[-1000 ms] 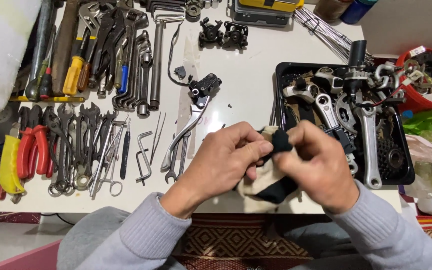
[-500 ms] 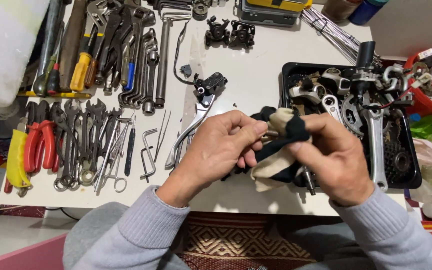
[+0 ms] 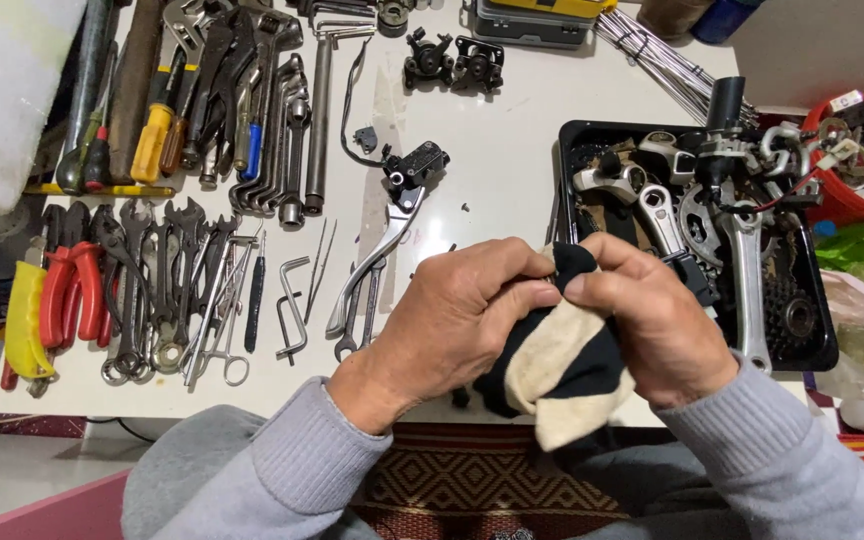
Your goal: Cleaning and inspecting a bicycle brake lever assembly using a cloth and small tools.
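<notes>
— Saw where the cloth (image 3: 562,370) sat?

— Bunched between both hands, held over the near edge of the white table (image 3: 512,140), just in front of the black tray (image 3: 564,135). Black with cream patches, hanging down towards the lap.

— And the hands?

— Left hand (image 3: 462,320) curled, thumb and fingertips pinching the top fold. Right hand (image 3: 652,320) closed over the other side, fingers pressed onto the same fold, knuckles nearly touching the left's.

— Judged how far along?

— Somewhere mid-way at best, by the look of it: cloth gripped tight, nothing set down beside it. Could not count anything as finished. Found no way to tell cleaned parts from uncleaned ones in the tray, where the silver crank arms (image 3: 747,270) lay heaped with cogs and other pieces.

— Made out anything inside the cloth?

— No. Whatever was wrapped there, if anything, stayed buried under folds and fingers. Noticed a small black piece (image 3: 694,278) just past the right hand; could not tell whether held or lying in the tray.

— Anything else lost?

— Brake lever (image 3: 392,225) plain enough, untouched, well apart from the hands. Rows of spanners (image 3: 162,290) and red-handled pliers (image 3: 67,290) on the left, tops of the upper tools cut off by the frame. Red tub (image 3: 852,200) at the right edge only partly shown.
</notes>
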